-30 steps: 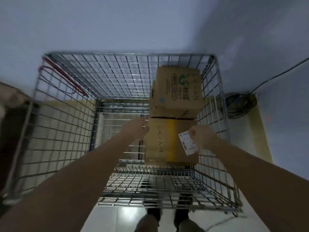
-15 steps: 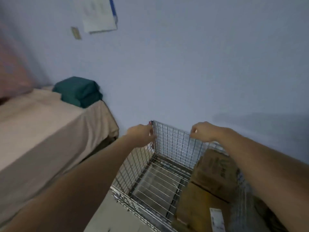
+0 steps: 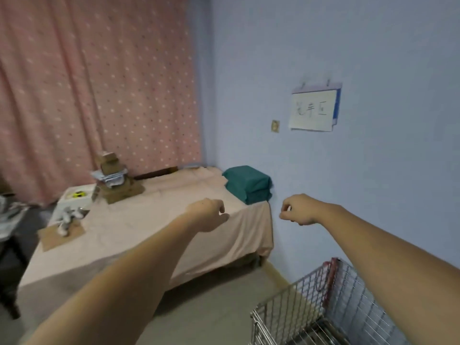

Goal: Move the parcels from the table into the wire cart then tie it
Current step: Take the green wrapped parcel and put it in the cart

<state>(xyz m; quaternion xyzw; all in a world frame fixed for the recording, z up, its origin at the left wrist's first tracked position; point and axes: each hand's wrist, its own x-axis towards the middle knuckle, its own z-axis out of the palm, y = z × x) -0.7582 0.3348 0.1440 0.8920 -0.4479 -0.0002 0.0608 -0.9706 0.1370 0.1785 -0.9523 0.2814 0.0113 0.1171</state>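
both arms out front, empty. left hand (image 3: 207, 215) hangs over the near corner of the desk (image 3: 139, 235), fingers loosely curled, grip half closed on nothing. right hand (image 3: 297, 210) floats beside it against the blue wall, curled tighter into a loose fist, nothing in it either. the parcels (image 3: 117, 180) sit in a brown stack at the far end of the cloth-covered desk, by the pink curtain (image 3: 99, 83), well apart from both hands. the wire cart (image 3: 311, 307) stands at bottom right on the floor, a red cord (image 3: 329, 280) hanging on its corner. a folded green cloth (image 3: 247, 184) rests on the desk's corner by the wall.
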